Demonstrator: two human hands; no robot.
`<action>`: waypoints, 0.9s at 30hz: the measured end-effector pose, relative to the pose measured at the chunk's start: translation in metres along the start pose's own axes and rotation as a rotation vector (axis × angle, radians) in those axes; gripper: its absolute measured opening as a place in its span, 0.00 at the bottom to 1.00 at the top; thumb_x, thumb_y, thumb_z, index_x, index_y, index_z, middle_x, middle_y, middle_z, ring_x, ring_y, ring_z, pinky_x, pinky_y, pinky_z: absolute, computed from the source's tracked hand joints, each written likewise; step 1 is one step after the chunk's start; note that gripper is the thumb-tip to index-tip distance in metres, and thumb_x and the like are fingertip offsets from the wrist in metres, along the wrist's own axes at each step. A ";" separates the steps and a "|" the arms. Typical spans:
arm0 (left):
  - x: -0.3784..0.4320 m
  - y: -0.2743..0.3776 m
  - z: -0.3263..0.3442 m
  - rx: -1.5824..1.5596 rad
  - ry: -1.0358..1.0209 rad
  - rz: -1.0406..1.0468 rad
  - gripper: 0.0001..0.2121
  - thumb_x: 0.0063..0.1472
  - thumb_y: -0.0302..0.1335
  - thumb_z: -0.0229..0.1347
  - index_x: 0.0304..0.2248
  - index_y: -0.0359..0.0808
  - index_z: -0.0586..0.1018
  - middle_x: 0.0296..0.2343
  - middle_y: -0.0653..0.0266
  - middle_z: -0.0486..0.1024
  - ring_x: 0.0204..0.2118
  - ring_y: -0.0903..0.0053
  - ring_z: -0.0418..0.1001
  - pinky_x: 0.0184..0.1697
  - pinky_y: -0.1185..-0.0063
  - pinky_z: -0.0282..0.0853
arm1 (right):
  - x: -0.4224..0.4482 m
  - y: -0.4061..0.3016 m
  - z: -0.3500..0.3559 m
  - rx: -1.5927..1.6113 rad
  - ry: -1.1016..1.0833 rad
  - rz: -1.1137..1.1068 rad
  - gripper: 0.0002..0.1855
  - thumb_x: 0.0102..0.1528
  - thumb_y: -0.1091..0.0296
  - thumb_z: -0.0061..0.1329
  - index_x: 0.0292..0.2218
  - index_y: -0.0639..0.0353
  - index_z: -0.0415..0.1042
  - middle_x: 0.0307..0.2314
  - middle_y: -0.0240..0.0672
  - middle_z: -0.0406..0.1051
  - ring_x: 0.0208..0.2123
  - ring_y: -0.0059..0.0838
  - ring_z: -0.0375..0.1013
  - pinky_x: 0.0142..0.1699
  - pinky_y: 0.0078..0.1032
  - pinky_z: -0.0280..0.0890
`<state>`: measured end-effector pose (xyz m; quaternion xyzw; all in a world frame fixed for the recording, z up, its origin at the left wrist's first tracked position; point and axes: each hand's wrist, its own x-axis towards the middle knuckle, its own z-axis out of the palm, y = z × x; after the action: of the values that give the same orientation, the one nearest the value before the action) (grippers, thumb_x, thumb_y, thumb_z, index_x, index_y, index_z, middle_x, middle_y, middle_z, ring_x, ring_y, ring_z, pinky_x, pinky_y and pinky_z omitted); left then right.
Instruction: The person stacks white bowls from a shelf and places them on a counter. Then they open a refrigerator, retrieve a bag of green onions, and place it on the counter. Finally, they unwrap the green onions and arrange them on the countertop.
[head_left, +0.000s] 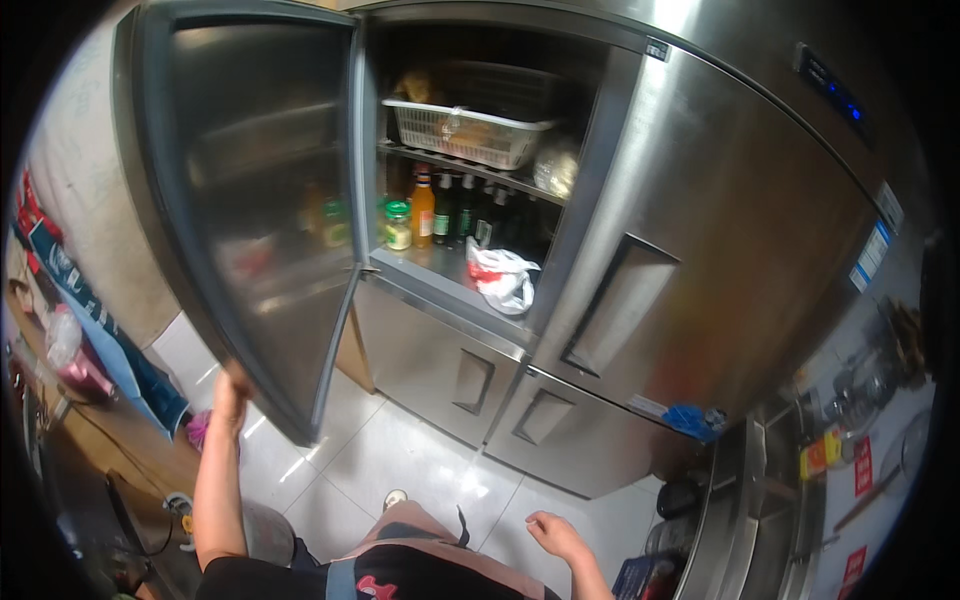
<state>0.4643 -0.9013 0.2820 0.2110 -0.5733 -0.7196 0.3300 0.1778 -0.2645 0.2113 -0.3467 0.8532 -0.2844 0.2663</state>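
Note:
My left hand (235, 388) grips the outer edge of a stainless steel refrigerator door (259, 172), which stands swung out to the left. The fingers behind the edge are hidden. Low in front of my body, my right hand (556, 535) hangs with loosely bent fingers and nothing visible in it. Inside the compartment, a white plastic basket (465, 135) sits on the upper shelf. Below it stand a jar with a green lid (398, 226), an orange bottle (423, 210) and several dark green bottles (442, 217). A white and red plastic bag (506, 279) lies at the front right.
The refrigerator's right upper door (697, 217) and two lower doors (431, 352) are closed. To the right runs a metal counter or rack (739, 495) with kitchenware. A blue bag (112, 322) hangs at the left, above a wooden surface (97, 435). White tiles (420, 442) cover the floor.

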 end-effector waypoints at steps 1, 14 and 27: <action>0.002 0.007 0.024 -0.088 0.200 0.065 0.16 0.64 0.36 0.46 0.44 0.34 0.73 0.33 0.67 0.72 0.33 0.84 0.68 0.33 0.87 0.62 | 0.014 -0.006 -0.008 -0.025 -0.006 -0.007 0.14 0.56 0.62 0.44 0.40 0.60 0.72 0.34 0.44 0.73 0.38 0.42 0.72 0.43 0.32 0.66; 0.054 0.065 0.054 1.267 1.285 0.990 0.29 0.63 0.23 0.48 0.59 0.29 0.50 0.58 0.46 0.50 0.61 0.57 0.50 0.62 0.68 0.47 | 0.229 -0.244 -0.151 -0.224 0.330 -0.698 0.20 0.49 0.73 0.52 0.44 0.59 0.66 0.42 0.43 0.65 0.44 0.44 0.67 0.47 0.35 0.65; 0.219 0.094 -0.137 1.132 1.288 0.817 0.25 0.67 0.30 0.40 0.60 0.33 0.50 0.60 0.50 0.49 0.63 0.59 0.47 0.63 0.70 0.44 | 0.448 -0.461 -0.388 -0.774 0.931 -0.569 0.23 0.46 0.75 0.53 0.45 0.58 0.66 0.46 0.40 0.64 0.49 0.43 0.63 0.53 0.33 0.61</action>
<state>0.4278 -1.1643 0.3546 0.4790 -0.5743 0.0908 0.6576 -0.1486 -0.7569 0.6751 -0.4697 0.7949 -0.1367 -0.3589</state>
